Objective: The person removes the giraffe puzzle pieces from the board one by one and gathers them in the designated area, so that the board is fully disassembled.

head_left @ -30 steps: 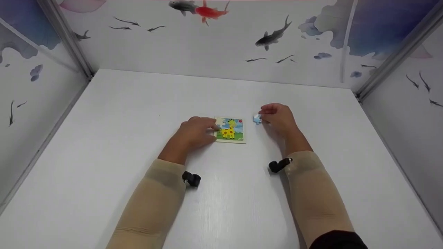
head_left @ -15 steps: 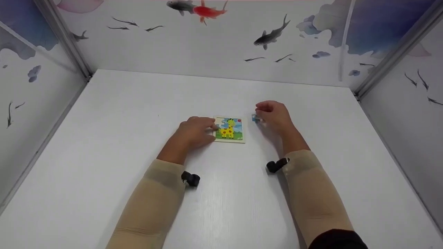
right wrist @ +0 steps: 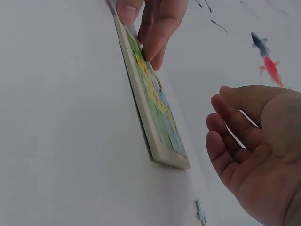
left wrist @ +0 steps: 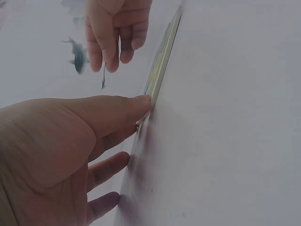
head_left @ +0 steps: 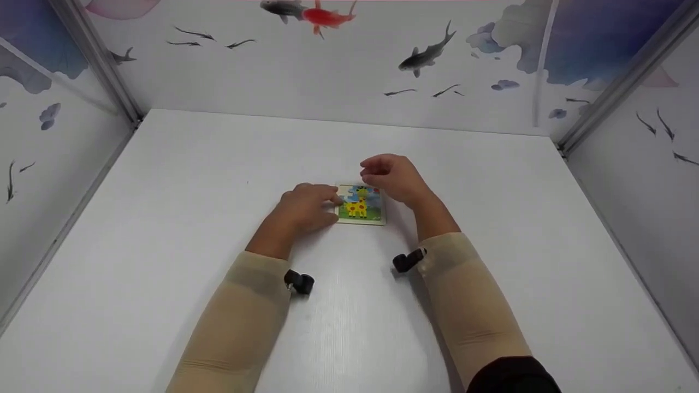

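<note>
A small square wooden giraffe puzzle (head_left: 357, 207) lies flat on the white table, bare wood showing at its upper left. My left hand (head_left: 307, 208) grips its left side, thumb at the near corner and a finger farther back; the left wrist view shows that thumb (left wrist: 136, 107) at the board's edge. My right hand (head_left: 396, 177) hovers over the board's far right corner with loosely curved fingers. In the right wrist view that hand (right wrist: 258, 146) holds nothing. A light blue puzzle piece (right wrist: 201, 213) lies beyond the board's right end; the head view hides it.
White panels painted with fish (head_left: 428, 54) rise behind and beside the table (head_left: 349, 316). Metal posts (head_left: 112, 65) stand at the back corners. A small black camera (head_left: 408, 261) sits on each wrist.
My right hand has moved left from the blue piece to above the puzzle board's far right corner. The left hand stays at the board's left side.
</note>
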A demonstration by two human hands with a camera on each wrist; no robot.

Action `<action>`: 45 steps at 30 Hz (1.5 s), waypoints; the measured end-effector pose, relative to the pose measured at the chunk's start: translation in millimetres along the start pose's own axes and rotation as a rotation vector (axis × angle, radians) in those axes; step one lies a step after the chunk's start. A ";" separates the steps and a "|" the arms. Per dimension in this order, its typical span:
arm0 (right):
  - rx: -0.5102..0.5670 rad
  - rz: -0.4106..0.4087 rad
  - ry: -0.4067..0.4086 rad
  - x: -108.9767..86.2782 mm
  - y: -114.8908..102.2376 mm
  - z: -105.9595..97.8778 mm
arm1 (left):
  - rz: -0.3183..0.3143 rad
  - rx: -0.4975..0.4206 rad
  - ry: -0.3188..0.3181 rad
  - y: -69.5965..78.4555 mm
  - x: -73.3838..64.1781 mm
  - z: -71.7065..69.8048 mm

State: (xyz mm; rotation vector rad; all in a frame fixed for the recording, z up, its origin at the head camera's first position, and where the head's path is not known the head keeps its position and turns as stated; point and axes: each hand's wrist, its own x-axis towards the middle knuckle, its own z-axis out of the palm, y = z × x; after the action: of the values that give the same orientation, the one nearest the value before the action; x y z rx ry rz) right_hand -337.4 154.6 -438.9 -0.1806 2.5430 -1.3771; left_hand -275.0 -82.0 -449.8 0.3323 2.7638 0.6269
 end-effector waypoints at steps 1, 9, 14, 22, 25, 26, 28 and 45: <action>-0.013 -0.003 -0.010 0.4 -2.2 2.5 | 0.002 0.002 -0.002 -0.4 0.1 -0.2; -0.126 0.039 -0.098 -0.9 -0.8 14.4 | -0.001 -0.001 -0.003 -0.9 0.4 0.2; -0.165 0.055 -0.136 -0.7 3.6 18.3 | 0.011 -0.005 -0.003 -0.5 -1.3 -1.0; -0.187 0.008 -0.168 0.7 5.8 23.5 | 0.043 -0.005 0.007 -0.5 -2.6 -3.0; -0.195 -0.001 -0.160 1.2 5.8 24.6 | 0.043 -0.001 0.011 -0.4 -2.2 -2.8; -0.196 -0.003 -0.156 1.3 5.9 25.0 | 0.045 0.002 0.011 -0.4 -2.2 -2.7; -0.197 -0.008 -0.152 1.5 6.1 25.8 | 0.045 0.004 0.011 -0.6 -1.9 -2.5; -0.316 -0.023 -0.151 2.6 3.0 24.1 | 0.045 0.016 -0.002 -1.5 -0.9 -2.3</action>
State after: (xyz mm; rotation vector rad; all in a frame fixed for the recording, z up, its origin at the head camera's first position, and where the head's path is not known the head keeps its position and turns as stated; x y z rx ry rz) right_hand -333.4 136.3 -454.5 -0.3562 2.6193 -0.9211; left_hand -275.1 -84.5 -448.3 0.3990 2.7678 0.6153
